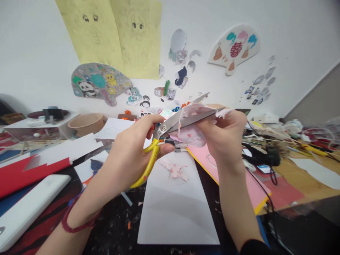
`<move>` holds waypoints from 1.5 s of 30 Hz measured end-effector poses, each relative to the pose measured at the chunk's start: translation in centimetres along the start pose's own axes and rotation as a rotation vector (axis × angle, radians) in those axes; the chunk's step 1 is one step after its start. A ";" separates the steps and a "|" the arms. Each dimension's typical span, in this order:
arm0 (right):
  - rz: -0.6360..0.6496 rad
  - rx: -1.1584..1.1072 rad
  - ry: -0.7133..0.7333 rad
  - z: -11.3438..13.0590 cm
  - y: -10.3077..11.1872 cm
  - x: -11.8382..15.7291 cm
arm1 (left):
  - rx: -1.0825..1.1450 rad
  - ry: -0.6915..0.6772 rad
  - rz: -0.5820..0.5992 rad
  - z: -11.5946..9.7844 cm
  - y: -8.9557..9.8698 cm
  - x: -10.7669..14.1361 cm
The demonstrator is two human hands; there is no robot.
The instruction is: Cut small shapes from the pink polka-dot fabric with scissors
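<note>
My left hand (126,156) is closed round the yellow-handled scissors (163,127), with a wristband below it. The metal blades are spread apart and point up to the right. Between and around them is a crumpled, thin white-and-pink sheet (195,136), perhaps paper or plastic film, which my right hand (224,138) grips at its right side. Some of my right fingers are hidden behind the sheet. Under both hands, a cut scrap (176,170) of the same pink pattern lies on a white paper (177,212).
A pink sheet with a yellow edge (255,184) lies at right, near a cable and black device (261,154). On the left are a white oblong case (34,209), red paper (32,173) and a round tan container (86,124). Drawings and stickers cover the wall (196,14) behind.
</note>
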State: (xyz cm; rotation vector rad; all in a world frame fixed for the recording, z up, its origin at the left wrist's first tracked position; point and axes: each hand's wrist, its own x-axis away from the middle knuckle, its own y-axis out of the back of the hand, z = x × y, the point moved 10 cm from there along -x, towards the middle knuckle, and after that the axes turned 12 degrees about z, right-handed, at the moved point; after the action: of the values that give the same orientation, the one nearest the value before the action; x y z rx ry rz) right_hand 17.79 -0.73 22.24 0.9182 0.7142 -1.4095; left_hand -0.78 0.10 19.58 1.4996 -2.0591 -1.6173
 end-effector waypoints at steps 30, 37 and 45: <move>0.266 -0.111 -0.470 -5.1 -4.5 1.8 | 0.848 0.004 -0.170 2.9 -1.0 -0.8; 0.322 -0.127 -0.484 -5.2 -5.0 1.7 | 0.654 -0.008 -0.261 2.6 0.3 -0.4; 0.316 -0.133 -0.418 -4.8 -4.8 1.4 | 0.589 0.038 -0.272 2.3 0.8 -0.1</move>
State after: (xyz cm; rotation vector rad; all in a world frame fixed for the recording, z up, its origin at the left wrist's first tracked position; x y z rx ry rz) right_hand 13.64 3.01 18.12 0.5745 0.3250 -1.2016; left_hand -2.59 1.64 19.26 2.0416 -2.5401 -1.0707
